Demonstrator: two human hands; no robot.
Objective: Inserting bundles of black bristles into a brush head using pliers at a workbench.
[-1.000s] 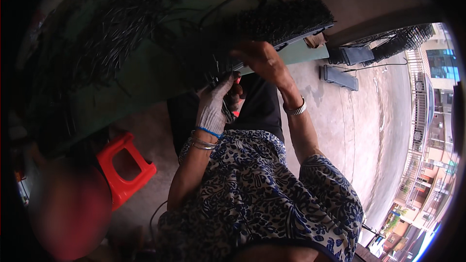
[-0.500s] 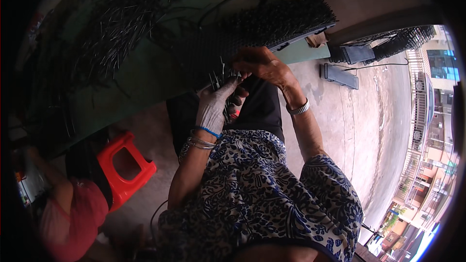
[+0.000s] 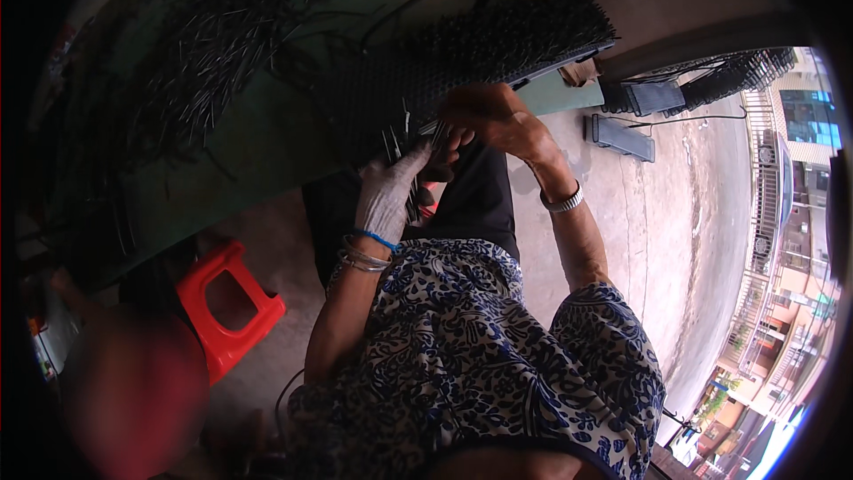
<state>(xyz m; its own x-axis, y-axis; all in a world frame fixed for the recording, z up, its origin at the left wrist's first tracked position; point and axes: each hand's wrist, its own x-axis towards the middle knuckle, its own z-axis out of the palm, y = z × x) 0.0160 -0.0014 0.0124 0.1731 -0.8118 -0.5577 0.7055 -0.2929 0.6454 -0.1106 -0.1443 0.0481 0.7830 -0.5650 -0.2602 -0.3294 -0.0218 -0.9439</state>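
In a greyish knitted glove, my left hand [image 3: 386, 192] is closed around a bunch of thin black strips [image 3: 393, 146], whose ends stick up past the fingers. My bare right hand [image 3: 502, 124] is just right of it, with fingers curled in; what they pinch, if anything, does not show clearly. Both hands are over my lap at the near edge of a dark perforated panel [image 3: 373, 80]. Dense black bristles [image 3: 524, 31] stand up along the panel's far right part.
A heap of loose black strips [image 3: 218, 53] covers part of the green table [image 3: 258, 142]. A red stool [image 3: 234, 338] stands at the left, beside a blurred person in red [image 3: 133, 391]. Grey troughs [image 3: 622, 139] and a bristled piece [image 3: 737, 80] are on the right.
My right hand has moved slightly right and away from my left hand. My left hand keeps hold of the strips and shifts a little left. The person at left has leaned further in.
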